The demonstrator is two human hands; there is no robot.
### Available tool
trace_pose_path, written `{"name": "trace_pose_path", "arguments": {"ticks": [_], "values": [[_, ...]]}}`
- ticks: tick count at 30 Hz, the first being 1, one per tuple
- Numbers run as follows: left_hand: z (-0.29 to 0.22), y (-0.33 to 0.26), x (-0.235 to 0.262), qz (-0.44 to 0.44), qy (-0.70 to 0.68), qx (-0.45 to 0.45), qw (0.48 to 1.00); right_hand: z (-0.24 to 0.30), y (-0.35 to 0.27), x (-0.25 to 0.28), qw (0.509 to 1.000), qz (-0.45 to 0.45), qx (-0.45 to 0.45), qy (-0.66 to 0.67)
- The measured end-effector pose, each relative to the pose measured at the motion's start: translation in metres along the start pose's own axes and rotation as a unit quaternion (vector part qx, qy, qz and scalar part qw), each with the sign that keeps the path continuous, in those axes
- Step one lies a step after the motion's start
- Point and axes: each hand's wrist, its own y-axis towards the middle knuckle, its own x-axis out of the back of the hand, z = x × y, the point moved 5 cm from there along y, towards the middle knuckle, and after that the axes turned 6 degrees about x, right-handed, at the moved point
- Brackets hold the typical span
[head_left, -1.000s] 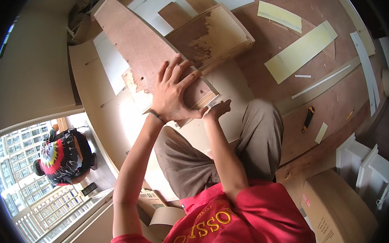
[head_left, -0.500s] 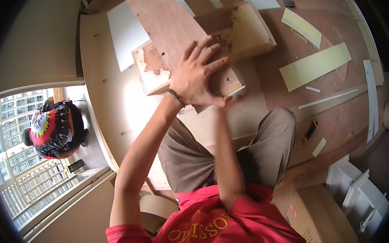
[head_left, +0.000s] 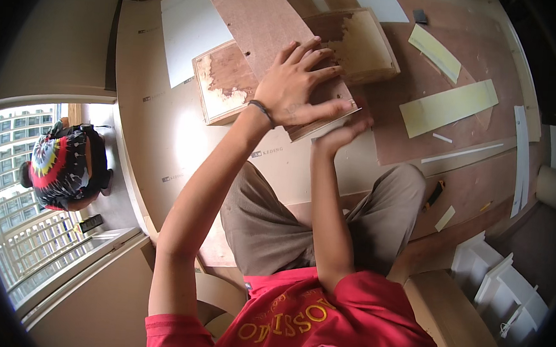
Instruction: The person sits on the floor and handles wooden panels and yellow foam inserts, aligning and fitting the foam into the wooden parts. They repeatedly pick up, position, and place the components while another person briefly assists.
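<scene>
A long reddish-brown plywood board (head_left: pixel 252 19) lies slantwise across a shallow wooden box (head_left: pixel 223 84), whose faces show patchy, peeled veneer. My left hand (head_left: pixel 299 82) rests on the board near its close end, fingers spread and thumb reaching toward the end's right corner. Along that end runs a pale edge (head_left: pixel 322 126). Just below this corner is my right hand (head_left: pixel 341 136), its fingers stretched to the right, slightly blurred. It is at or very near the edge; whether it touches cannot be made out.
Pale yellow strips (head_left: pixel 447 107), thin white strips (head_left: pixel 462 153) and a black-and-yellow utility knife (head_left: pixel 434 196) lie on brown sheets to the right. White parts (head_left: pixel 500 289) and a cardboard box (head_left: pixel 448 305) stand lower right. A backpack (head_left: pixel 68 167) sits by the window at left.
My right hand has risen from below to the board's near end, its blur lessening. My left hand stays spread on the board. The whole view has shifted slightly.
</scene>
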Motion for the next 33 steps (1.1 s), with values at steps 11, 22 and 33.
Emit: {"name": "trace_pose_path", "arguments": {"ticks": [11, 22, 33], "values": [[0.016, 0.023, -0.017, -0.042, 0.069, 0.004, 0.997, 0.064, -0.026, -0.006, 0.934, 0.044, 0.277, -0.223], [0.024, 0.027, -0.023, -0.069, 0.079, -0.007, 0.994, 0.056, 0.005, -0.054, 0.931, 0.103, 0.233, -0.261], [0.025, 0.039, -0.012, -0.068, 0.073, -0.007, 0.995, 0.051, 0.026, -0.063, 0.954, 0.165, 0.188, -0.168]]}}
